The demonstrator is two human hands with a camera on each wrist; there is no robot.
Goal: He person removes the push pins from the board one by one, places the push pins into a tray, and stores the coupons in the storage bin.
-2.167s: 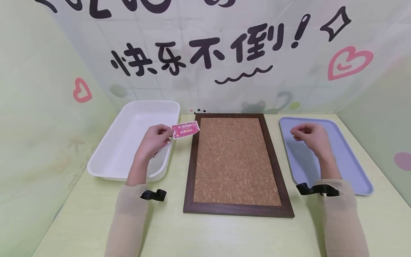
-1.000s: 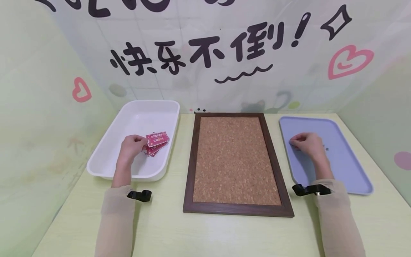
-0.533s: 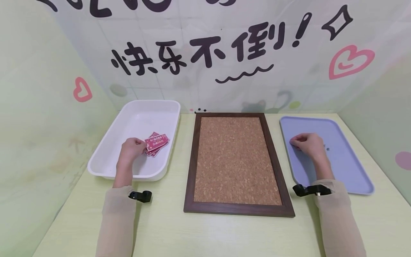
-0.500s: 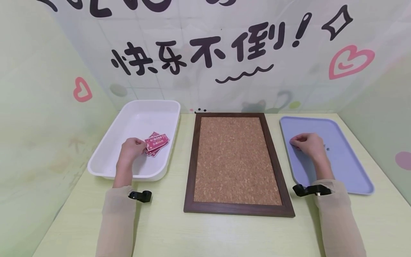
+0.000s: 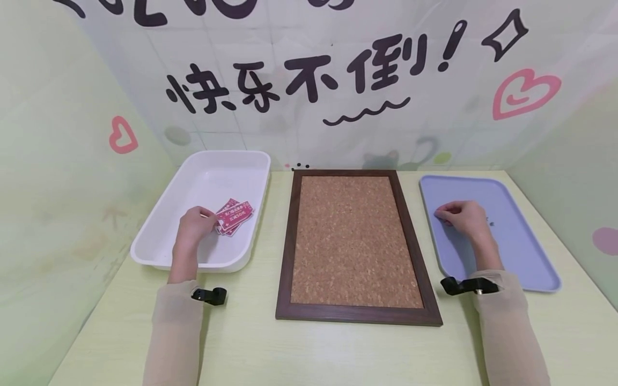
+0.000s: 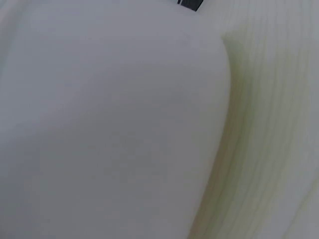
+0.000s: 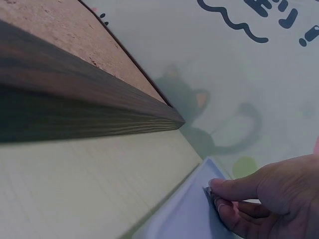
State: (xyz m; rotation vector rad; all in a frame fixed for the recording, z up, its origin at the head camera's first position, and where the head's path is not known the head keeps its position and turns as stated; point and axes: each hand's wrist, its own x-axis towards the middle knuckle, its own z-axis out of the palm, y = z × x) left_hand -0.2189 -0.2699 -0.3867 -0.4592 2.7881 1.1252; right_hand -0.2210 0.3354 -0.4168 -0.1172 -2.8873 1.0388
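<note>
In the head view, my left hand (image 5: pixel 193 228) is inside the white basin (image 5: pixel 159 236), its thumb and finger pinching the left edge of a pink coupon (image 5: pixel 235 215) printed with white and yellow characters. Similar coupons lie fanned out under that one. My right hand (image 5: pixel 465 217) is over the left part of the blue tray (image 5: pixel 512 252), fingers curled and fingertips together. The right wrist view shows a tiny dark, shiny thing (image 7: pixel 208 190) at the thumb tip, its kind too small to tell. The left wrist view shows basin and tabletop, without the hand.
A cork board (image 5: pixel 354 241) in a dark wooden frame lies between basin and tray on the pale table (image 5: pixel 318 354). Small dark bits (image 5: pixel 490 221) sit on the tray beside my right hand. A printed backdrop (image 5: pixel 299 139) stands behind everything.
My left hand has moved left and down from beside the board, bringing the coupon over the others in the basin. Since then the coupon has tilted slightly. The right hand has lowered toward the tray.
</note>
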